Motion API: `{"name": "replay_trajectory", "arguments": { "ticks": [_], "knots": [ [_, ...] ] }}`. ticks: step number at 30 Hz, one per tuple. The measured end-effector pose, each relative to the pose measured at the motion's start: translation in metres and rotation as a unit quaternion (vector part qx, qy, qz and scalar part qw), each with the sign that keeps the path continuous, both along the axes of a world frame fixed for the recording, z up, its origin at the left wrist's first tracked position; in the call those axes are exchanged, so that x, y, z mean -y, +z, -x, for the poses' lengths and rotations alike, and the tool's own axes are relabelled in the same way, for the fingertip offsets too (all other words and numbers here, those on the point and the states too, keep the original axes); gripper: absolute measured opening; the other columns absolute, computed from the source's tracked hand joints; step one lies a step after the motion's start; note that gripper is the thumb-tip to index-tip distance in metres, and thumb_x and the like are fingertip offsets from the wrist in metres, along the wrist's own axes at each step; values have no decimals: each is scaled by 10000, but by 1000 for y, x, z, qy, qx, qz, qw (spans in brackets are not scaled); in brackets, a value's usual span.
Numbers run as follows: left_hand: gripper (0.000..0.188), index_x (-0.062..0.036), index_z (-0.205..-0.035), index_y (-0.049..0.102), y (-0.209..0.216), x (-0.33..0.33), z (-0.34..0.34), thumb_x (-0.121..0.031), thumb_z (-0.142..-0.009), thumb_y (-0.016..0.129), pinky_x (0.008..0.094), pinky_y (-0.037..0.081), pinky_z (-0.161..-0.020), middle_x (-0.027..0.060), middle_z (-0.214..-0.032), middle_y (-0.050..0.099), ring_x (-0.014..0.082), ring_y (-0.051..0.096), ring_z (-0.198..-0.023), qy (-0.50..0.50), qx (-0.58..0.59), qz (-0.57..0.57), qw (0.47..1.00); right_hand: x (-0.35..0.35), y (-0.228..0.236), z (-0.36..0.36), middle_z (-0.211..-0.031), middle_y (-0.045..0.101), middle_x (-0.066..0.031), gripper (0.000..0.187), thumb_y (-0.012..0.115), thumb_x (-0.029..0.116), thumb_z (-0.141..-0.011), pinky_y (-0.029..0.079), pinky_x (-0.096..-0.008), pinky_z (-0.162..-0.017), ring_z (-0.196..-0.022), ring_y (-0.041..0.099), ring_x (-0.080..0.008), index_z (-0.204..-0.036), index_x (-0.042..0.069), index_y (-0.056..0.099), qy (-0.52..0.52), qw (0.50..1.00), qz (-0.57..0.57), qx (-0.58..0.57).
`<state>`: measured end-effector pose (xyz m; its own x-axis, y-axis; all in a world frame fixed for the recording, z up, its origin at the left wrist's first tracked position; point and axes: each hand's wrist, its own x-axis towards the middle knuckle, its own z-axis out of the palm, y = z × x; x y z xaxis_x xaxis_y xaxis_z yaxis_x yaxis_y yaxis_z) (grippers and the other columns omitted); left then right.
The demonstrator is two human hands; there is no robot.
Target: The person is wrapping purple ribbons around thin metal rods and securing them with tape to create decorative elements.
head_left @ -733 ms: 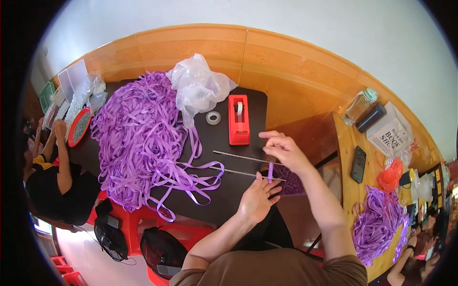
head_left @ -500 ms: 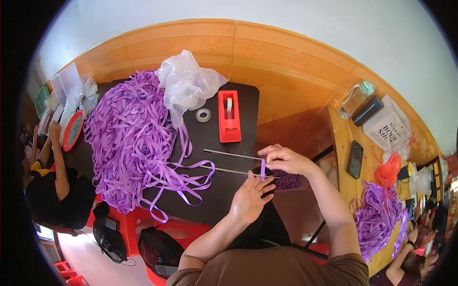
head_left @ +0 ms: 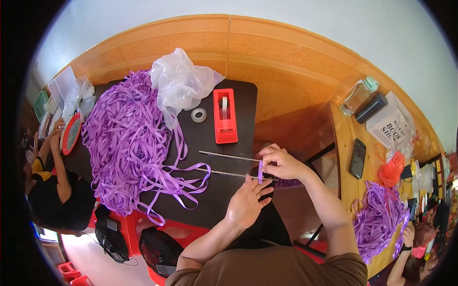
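Two thin, twisted-looking metal rods (head_left: 230,156) lie roughly parallel across the table's right edge. Near their right ends, a band of purple ribbon (head_left: 260,171) spans both. My right hand (head_left: 281,163) is closed at the far rod's end, thumb and fingers pinching at the ribbon band. Below the near rod, my left hand (head_left: 244,202) has its fingers spread, its thumb close to the rod and its fingertips beside the band. Whether the left fingers press on the ribbon is hard to see. Left of the rods, loose ribbon loops trail from a large purple ribbon heap (head_left: 126,143).
On the dark table (head_left: 191,209) are a clear plastic bag (head_left: 179,78), a tape roll (head_left: 198,115) and a red tape dispenser (head_left: 225,117). The right wooden table holds a phone (head_left: 358,158), a bottle (head_left: 359,95) and more purple ribbon (head_left: 379,221). A co-worker's arm (head_left: 59,169) shows left.
My right fingers have curled in closer around the ribbon at the far rod. My left hand stays by the near rod. The whole view has shifted slightly.
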<state>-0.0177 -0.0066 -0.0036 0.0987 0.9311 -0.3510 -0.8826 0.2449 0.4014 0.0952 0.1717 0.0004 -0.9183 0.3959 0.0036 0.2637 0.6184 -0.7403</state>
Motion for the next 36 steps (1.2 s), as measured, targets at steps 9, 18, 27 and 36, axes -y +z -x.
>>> {"name": "replay_trajectory", "arguments": {
  "ticks": [9, 18, 27, 36],
  "knots": [
    [564, -73, -1234, 468, 4, 0, -1, -550, -951, 364, 402, 313, -974, 119, -1325, 464, 249, 424, -1191, 5, -5, 7, 1000, 9, 6, 7, -935, 629, -39, 179, 719, 178, -707, 339, -442, -865, -1011, 497, -240, -627, 85, 589, -73, 996, -28, 40],
    [562, -59, -1250, 460, -1, -2, -1, -530, -957, 365, 403, 307, -977, 100, -1277, 487, 236, 427, -1186, 3, 5, -2, 1000, 48, 31, 28, -750, 624, -67, 199, 677, 290, -633, 354, -447, -699, -882, 523, -269, -644, 91, 666, -216, 939, -211, 161],
    [558, -63, -1272, 441, 2, -1, -2, -517, -953, 385, 405, 292, -993, 70, -1230, 493, 205, 429, -1144, 9, 10, -9, 1000, 74, 21, 23, -781, 635, -113, 259, 671, 338, -721, 348, -464, -722, -918, 532, -286, -707, 83, 712, -269, 888, -361, 95],
    [557, -68, -1267, 468, 0, -1, -1, -520, -953, 382, 396, 313, -975, 86, -1251, 496, 225, 443, -1161, 0, 12, -6, 1000, 55, -15, -11, -914, 651, -116, 170, 753, 170, -746, 399, -363, -829, -978, 572, -262, -742, 24, 665, -287, 950, -47, -116]
  ]
}}
